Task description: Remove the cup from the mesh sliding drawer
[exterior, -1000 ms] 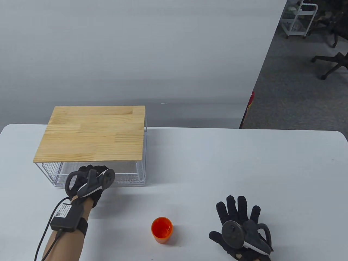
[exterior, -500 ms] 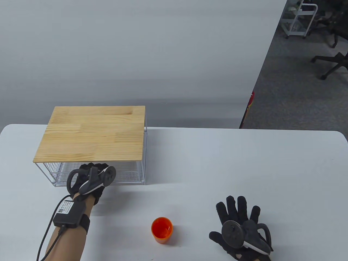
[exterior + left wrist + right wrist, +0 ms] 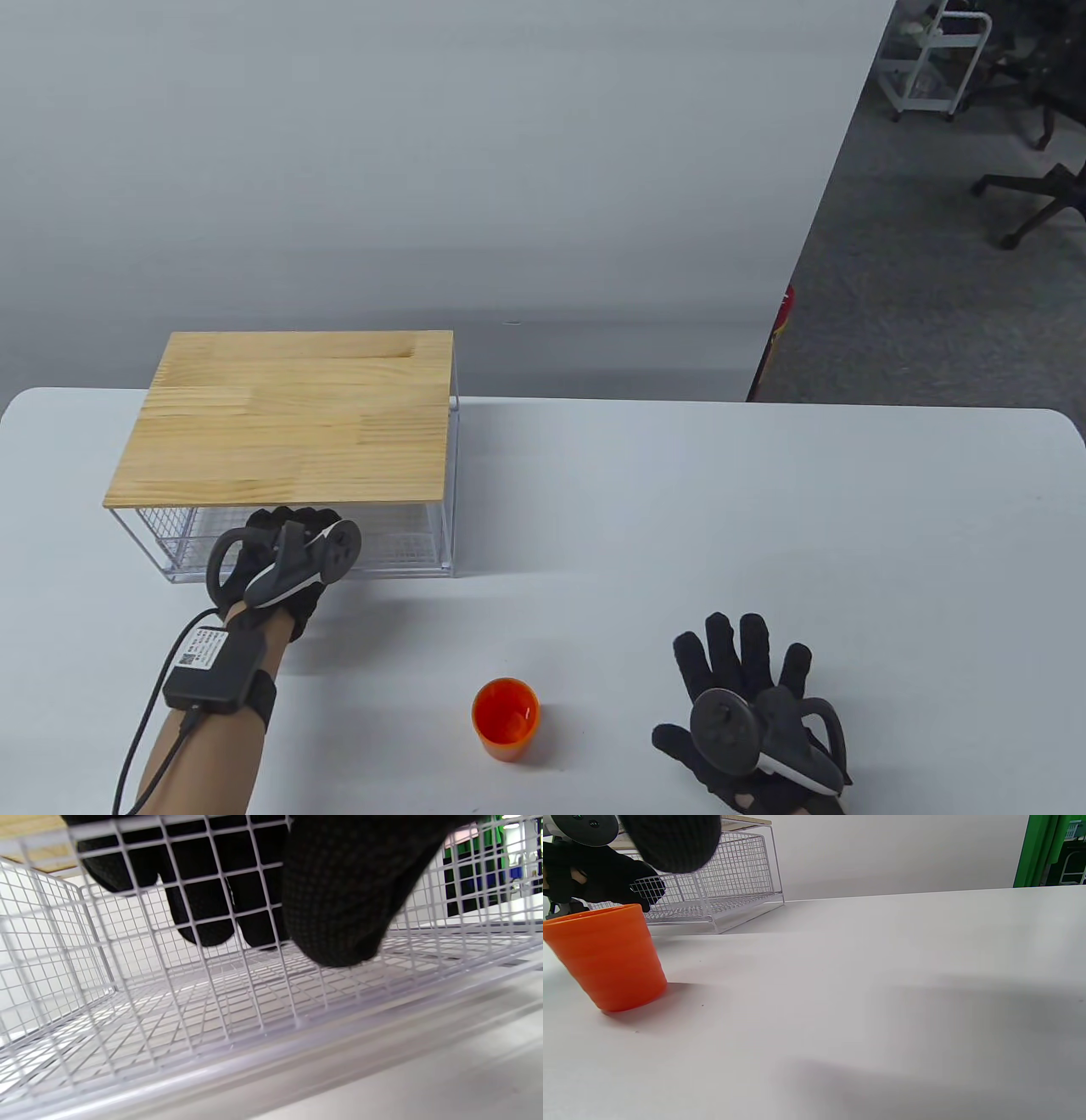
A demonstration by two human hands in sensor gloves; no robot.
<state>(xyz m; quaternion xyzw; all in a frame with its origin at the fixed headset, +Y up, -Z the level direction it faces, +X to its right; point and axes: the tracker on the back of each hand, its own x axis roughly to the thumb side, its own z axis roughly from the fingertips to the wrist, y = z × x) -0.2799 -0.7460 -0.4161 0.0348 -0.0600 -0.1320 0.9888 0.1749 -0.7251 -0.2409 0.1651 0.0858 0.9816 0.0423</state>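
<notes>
The orange cup (image 3: pixel 506 720) stands upright on the white table, in front of the drawer unit; it also shows in the right wrist view (image 3: pixel 606 955). The white mesh drawer (image 3: pixel 399 548) sits under a wooden top (image 3: pixel 288 416). My left hand (image 3: pixel 293 522) grips the drawer's front wall: in the left wrist view the fingers (image 3: pixel 203 912) hang behind the mesh (image 3: pixel 169 1001) and the thumb (image 3: pixel 339 899) is in front of it. The drawer floor looks bare there. My right hand (image 3: pixel 721 671) rests flat on the table with fingers spread, right of the cup, holding nothing.
The drawer unit stands at the table's back left (image 3: pixel 721 878). The white table (image 3: pixel 764 509) stretches to the right. A grey wall is behind, and office chairs (image 3: pixel 1035 195) stand on the floor beyond the table.
The left hand has moved a little away from me with the drawer front, and the drawer has slid slightly further under the wooden top. The cup and the right hand have not moved.
</notes>
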